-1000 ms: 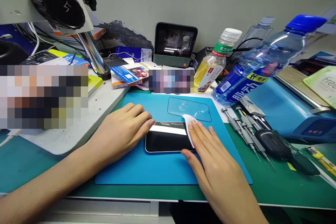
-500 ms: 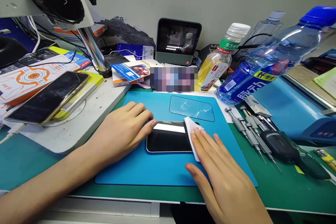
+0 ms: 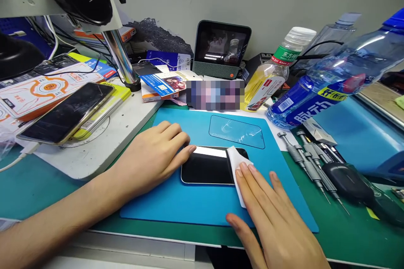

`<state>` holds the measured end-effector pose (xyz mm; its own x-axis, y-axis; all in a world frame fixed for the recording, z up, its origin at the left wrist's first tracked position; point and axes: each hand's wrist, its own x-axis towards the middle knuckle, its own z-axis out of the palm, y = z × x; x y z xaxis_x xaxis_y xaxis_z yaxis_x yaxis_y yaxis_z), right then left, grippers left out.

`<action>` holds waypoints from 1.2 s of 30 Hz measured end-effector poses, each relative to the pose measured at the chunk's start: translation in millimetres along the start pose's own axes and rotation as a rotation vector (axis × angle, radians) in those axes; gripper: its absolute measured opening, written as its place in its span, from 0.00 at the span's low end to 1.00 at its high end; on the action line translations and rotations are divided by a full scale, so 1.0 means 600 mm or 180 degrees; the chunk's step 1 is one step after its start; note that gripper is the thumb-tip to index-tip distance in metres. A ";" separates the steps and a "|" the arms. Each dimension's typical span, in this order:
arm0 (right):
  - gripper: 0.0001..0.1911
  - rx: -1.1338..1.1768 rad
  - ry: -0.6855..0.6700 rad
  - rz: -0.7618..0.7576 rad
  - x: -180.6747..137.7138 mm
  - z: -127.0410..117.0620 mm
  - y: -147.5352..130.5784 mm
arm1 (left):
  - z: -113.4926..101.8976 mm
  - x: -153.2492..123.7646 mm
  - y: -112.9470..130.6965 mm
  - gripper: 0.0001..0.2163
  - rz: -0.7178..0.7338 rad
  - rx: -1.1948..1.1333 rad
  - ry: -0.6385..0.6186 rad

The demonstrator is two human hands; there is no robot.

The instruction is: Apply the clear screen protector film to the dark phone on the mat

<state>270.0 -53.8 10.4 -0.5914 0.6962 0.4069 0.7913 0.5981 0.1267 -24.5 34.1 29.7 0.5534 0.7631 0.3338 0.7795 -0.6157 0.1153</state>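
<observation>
Your left hand [image 3: 160, 149] lies with its fingers bent at the upper left corner of the black-screened phone [image 3: 206, 170], covering that corner; the fingertips are out of sight, so I cannot tell whether they grip its edge. Your right hand [image 3: 277, 210] is unclenched, fingers laid flat over a white cloth [image 3: 235, 162] and thumb held apart, and its wrist is cut off by the bottom edge.

The phone is flat on the blue mat [image 3: 176, 206], in front of you on the green counter [image 3: 173, 232]. The cloth and your fingers hide much of its right end, and a bright white reflection runs along its upper part. Part of the cloth is under your fingers, so its full shape is hard to make out.

Just beyond the phone, a clear dark-rimmed sheet [image 3: 236, 131] lies on the mat; glare streaks blur its surface. Behind the mat, a pixelated patch [image 3: 215, 95] masks whatever is there. On the right, the blue-capped bottle [image 3: 334, 75] runs out of view.
</observation>
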 end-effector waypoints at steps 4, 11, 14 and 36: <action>0.33 -0.0004 0.0014 0.0244 0.047 0.019 -0.003 | 0.001 -0.001 -0.001 0.23 0.0022 0.0017 -0.0004; 0.35 -0.0102 -0.0017 0.0102 0.024 0.008 -0.018 | 0.000 0.000 -0.001 0.24 0.0056 0.0047 -0.0033; 0.35 -0.0198 -0.0027 -0.0099 -0.002 -0.003 -0.018 | -0.001 0.001 0.000 0.23 0.0061 0.0044 -0.0044; 0.33 -0.0159 -0.0015 -0.0073 0.061 0.013 -0.025 | 0.003 0.002 0.000 0.22 0.0053 0.0007 -0.0020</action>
<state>235.2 -34.0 16.5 -0.6100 0.6845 0.3992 0.7843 0.5934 0.1811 -23.7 35.4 28.3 0.5681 0.7540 0.3298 0.7709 -0.6278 0.1077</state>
